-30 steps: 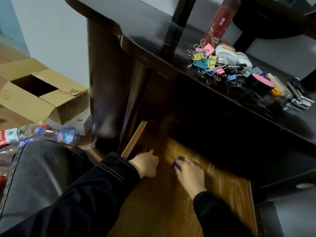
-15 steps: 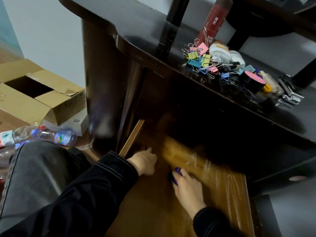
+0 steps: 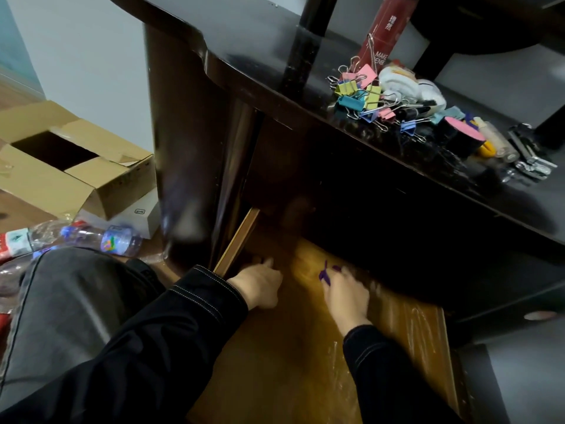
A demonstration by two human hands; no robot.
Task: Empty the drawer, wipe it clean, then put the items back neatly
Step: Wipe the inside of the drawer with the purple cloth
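Observation:
The wooden drawer (image 3: 406,325) is pulled out below the dark desk, its bare bottom streaked with wet smears. My right hand (image 3: 347,293) presses a purple cloth (image 3: 324,274) onto the drawer bottom near the back; only scraps of cloth show past my fingers. My left hand (image 3: 260,286) rests at the drawer's left side rail (image 3: 237,243), fingers curled; its fingertips are hidden in shadow. The drawer's items lie on the desk top: a heap of coloured binder clips (image 3: 363,97), a pink-topped black roll (image 3: 461,136) and metal tools (image 3: 530,160).
A red cylinder (image 3: 386,29) and a white bundle (image 3: 409,87) stand behind the clips on the desk (image 3: 244,59). On the floor at left are an open cardboard box (image 3: 70,160), a white box (image 3: 137,215) and plastic bottles (image 3: 91,240). My knee (image 3: 70,301) is at lower left.
My right hand slid the purple cloth toward me, then pushed it back toward the drawer's rear. My left hand stayed at the left rail.

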